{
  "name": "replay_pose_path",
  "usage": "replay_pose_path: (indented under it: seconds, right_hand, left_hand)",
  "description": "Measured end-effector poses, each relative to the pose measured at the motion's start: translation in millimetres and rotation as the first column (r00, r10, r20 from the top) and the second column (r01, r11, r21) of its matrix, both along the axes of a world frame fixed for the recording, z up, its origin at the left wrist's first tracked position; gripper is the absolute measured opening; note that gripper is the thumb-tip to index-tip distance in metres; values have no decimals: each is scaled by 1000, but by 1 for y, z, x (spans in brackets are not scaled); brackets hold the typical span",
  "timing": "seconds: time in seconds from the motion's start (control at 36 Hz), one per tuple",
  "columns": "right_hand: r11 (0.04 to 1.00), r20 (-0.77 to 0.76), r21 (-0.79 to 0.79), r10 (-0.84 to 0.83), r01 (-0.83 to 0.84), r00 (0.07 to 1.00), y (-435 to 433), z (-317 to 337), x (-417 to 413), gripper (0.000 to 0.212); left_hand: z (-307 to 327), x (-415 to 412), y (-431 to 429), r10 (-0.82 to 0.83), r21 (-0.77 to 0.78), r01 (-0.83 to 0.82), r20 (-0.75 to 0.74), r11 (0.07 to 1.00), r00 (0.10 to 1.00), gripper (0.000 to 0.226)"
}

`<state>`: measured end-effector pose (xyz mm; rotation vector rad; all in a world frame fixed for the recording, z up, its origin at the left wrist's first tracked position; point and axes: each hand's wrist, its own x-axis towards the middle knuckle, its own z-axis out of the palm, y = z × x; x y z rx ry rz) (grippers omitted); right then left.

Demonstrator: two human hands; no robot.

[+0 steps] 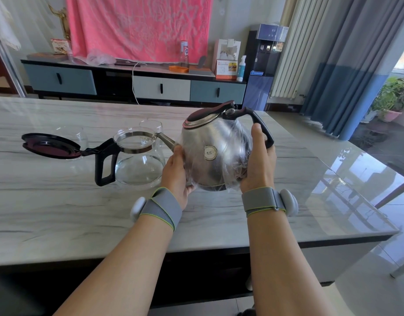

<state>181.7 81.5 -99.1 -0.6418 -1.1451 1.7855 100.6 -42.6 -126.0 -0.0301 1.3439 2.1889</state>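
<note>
A steel kettle wrapped in clear plastic film is held tilted above the marble table, spout pointing left, black handle to the right. My left hand cups its lower left side below the spout. My right hand grips its right side, thumb up along the body beside the handle. To the left stands a glass carafe with a black handle and its dark lid swung open.
Two clear glasses stand behind the carafe. The table's right edge drops to a glossy floor. Beyond the table are a low cabinet with clutter, a pink cloth, a water dispenser, curtains and potted plants.
</note>
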Motion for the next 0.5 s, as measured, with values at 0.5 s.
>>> replay_pose_path:
  seconds: [0.5]
  right_hand:
    - [1000,0,4,1,-1,1000,2,-1,-1,38]
  left_hand:
    - [1,1,0,2,-5,-2,0,1000,1000,29]
